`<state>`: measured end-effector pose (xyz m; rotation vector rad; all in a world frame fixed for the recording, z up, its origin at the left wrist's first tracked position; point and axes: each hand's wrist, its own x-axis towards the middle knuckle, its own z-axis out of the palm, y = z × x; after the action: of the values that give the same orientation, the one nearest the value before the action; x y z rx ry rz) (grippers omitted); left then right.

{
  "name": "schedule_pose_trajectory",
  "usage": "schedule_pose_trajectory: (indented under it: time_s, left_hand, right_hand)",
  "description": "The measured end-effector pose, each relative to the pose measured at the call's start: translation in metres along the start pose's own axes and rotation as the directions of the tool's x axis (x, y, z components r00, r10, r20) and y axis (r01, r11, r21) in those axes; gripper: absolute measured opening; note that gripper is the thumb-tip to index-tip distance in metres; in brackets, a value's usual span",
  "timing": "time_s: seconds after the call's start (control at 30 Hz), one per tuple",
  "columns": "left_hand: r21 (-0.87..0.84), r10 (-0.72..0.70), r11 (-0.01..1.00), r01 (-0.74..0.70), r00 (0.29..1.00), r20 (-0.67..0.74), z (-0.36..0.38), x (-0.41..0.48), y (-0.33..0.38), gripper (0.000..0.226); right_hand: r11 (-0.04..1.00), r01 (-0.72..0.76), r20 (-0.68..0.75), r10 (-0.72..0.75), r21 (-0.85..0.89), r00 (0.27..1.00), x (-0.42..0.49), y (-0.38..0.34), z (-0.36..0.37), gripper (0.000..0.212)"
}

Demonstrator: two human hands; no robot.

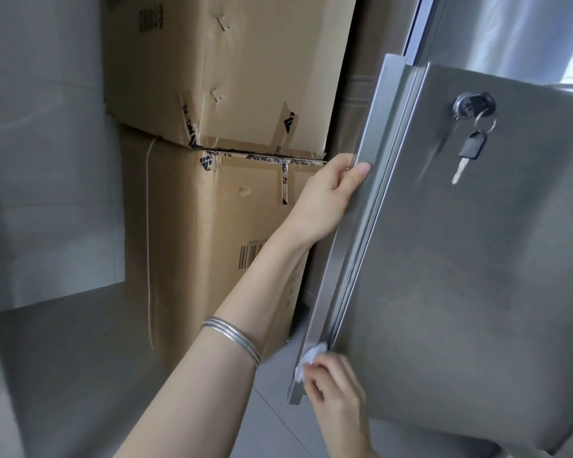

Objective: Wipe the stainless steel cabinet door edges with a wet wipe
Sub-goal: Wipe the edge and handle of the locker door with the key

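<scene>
Cabinet door (470,276) stands swung open with its stainless face toward the camera. Stacked cardboard boxes (219,209) sit just beyond the knuckles of the upper hand. Running down the door's free side is the edge strip (348,242), a folded flange and the surface under treatment. A narrow groove separates it from the door face, on the thumb side of both hands.

The left hand (328,193) grips the strip in its upper half. Its thumb (358,171) lies flat on the front, and the fingers curl round behind, out of view. Use this grip as the brace, so that wiping pressure does not swing the door.

The right hand (334,385) works well below it, near the strip's bottom corner. Its fingers are curled and pinch the wet wipe (311,353), which is bunched and pressed against the strip just above the fingertips. The hand is blurred, which suggests a stroke in progress.

Recommended procedure:
1. Fold the wipe round the strip so that front, rim and back are covered in one pass.
2. Back a fold with one fingertip and run it along the groove.
3. Finish the corner below the fingers.
4. Work the stretch between the two hands, then shift the brace to expose the metal under the thumb.

The key (470,150) hangs from its lock (473,104), well clear of both hands. Avoid knocking it.
</scene>
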<state>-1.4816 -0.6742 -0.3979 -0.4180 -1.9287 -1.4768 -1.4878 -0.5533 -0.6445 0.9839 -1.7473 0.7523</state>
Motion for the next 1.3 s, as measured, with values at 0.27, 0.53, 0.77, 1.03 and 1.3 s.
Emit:
schedule_pose_trajectory:
  time_s: [0.27, 0.53, 0.77, 1.03, 1.3]
  left_hand:
    - [0.035, -0.002, 0.999, 0.004, 0.999, -0.049, 0.004, 0.008, -0.005, 0.038]
    - [0.035, 0.008, 0.999, -0.008, 1.000, -0.011, 0.000, 0.007, -0.005, 0.038]
    - [0.042, -0.070, 0.996, 0.078, 0.985, -0.160, 0.020, 0.037, -0.032, 0.036]
    - [0.010, -0.231, 0.967, 0.253, 0.898, -0.374, 0.056, 0.082, -0.065, 0.029]
    - [0.444, -0.026, 0.880, 0.167, 0.952, -0.305, 0.102, 0.095, -0.075, 0.053]
  right_hand:
    - [0.995, -0.046, 0.143, 0.058, -0.087, 0.988, -0.013, 0.005, 0.016, 0.021]
    - [0.960, -0.280, 0.346, 0.271, -0.024, 0.898, -0.043, -0.040, 0.005, 0.043]
    - [0.964, -0.194, -0.031, 0.203, 0.183, 0.979, 0.033, 0.018, -0.033, 0.016]
    - [0.995, -0.097, -0.101, 0.093, -0.028, 0.990, 0.161, 0.091, -0.126, 0.011]
    - [0.820, 0.035, 0.117, 0.038, -0.571, 0.992, 0.208, 0.168, -0.163, 0.004]
